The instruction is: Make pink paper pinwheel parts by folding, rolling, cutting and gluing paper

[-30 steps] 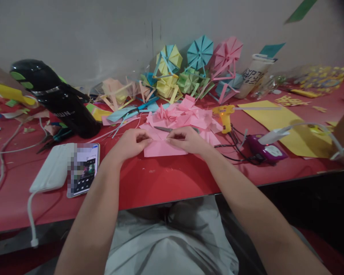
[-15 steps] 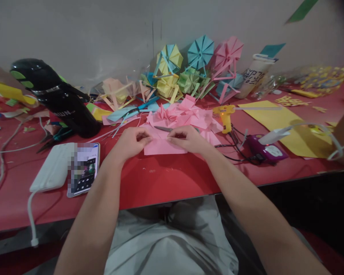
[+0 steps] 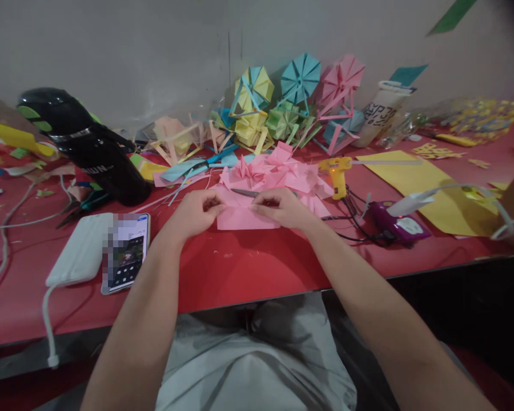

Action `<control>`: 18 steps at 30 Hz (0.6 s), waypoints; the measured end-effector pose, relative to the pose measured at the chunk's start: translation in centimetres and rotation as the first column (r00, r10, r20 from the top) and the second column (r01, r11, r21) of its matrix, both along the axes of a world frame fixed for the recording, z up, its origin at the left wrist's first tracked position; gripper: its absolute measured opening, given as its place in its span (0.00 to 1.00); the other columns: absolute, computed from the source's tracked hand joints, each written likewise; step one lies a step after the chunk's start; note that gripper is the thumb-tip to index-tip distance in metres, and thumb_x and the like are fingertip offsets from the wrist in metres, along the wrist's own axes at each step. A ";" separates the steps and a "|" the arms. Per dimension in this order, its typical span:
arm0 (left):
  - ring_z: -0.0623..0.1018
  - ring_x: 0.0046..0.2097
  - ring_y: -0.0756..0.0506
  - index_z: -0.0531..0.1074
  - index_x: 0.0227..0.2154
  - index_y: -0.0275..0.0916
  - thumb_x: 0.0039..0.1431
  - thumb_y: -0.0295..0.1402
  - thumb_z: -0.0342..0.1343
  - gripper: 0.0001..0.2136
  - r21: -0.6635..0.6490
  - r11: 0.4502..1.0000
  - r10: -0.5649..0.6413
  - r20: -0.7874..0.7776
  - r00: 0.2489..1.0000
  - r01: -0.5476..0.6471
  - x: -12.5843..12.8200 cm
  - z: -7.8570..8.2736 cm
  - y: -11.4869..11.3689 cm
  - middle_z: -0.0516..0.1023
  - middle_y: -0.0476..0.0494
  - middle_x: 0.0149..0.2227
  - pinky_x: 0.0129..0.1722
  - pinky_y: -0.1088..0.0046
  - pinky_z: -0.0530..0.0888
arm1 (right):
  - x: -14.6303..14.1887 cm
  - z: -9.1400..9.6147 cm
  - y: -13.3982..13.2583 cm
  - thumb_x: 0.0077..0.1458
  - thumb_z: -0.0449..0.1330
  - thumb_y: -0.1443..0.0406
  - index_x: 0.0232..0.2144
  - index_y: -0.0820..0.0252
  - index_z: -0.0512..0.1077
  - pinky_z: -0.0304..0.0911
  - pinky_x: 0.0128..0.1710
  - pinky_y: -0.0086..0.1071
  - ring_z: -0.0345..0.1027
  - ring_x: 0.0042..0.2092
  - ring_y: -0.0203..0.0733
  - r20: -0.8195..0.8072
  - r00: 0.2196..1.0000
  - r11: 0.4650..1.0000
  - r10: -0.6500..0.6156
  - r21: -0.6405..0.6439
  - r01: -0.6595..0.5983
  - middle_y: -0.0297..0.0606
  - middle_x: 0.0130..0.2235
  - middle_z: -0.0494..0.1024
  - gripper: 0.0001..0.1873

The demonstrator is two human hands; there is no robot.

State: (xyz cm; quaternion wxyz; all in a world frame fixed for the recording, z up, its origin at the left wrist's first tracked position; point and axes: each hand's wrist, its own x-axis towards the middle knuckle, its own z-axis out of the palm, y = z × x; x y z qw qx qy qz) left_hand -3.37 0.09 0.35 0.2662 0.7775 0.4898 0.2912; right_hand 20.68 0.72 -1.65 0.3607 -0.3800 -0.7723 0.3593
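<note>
A pink sheet of paper (image 3: 243, 217) lies on the red table (image 3: 248, 268) in front of me. My left hand (image 3: 195, 212) pinches its left upper edge with curled fingers. My right hand (image 3: 280, 208) pinches the right upper edge, fingertips pressed on the fold. Just behind the sheet sits a pile of folded pink paper pieces (image 3: 274, 171), with scissors (image 3: 244, 193) partly under it.
A phone (image 3: 126, 251) leans on a white power bank (image 3: 79, 254) at left, beside a black bottle (image 3: 83, 142). A yellow glue gun (image 3: 336, 171), purple device (image 3: 396, 225) and yellow paper (image 3: 428, 188) lie right. Paper pinwheels (image 3: 297, 80) stand by the wall.
Both hands have stayed on the pink sheet with only slight finger shifts along its upper edge; the view drifted a little.
</note>
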 end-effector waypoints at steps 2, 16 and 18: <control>0.76 0.34 0.45 0.76 0.30 0.37 0.55 0.34 0.57 0.07 -0.001 0.999 -0.038 0.020 0.999 0.038 0.1 -0.1 -0.1 0.80 0.45 0.31 0.37 0.69 0.72 | 0.0 0.0 0.0 0.53 0.60 0.60 0.26 0.60 0.74 0.63 0.33 0.31 0.67 0.31 0.37 0.000 1.000 1.000 0.002 -0.001 -0.002 0.36 0.28 0.77 0.10; 0.78 0.36 0.44 0.80 0.31 0.38 0.55 0.33 0.58 0.07 0.012 0.997 -0.078 0.025 0.997 0.077 1.9 0.3 -0.9 0.83 0.44 0.33 0.43 0.68 0.75 | -0.3 -0.1 -0.3 0.55 0.61 0.61 0.30 0.61 0.78 0.65 0.36 0.31 0.71 0.33 0.38 0.017 0.999 0.999 0.038 0.027 -0.039 0.38 0.32 0.80 0.10; 0.78 0.36 0.45 0.80 0.31 0.38 0.56 0.34 0.58 0.07 0.011 0.996 -0.085 0.031 0.996 0.085 2.0 0.1 -0.9 0.83 0.45 0.33 0.43 0.68 0.75 | -0.4 -0.1 -0.3 0.55 0.61 0.60 0.31 0.61 0.79 0.66 0.36 0.31 0.71 0.34 0.38 0.033 0.999 0.998 0.041 0.041 -0.042 0.39 0.33 0.81 0.10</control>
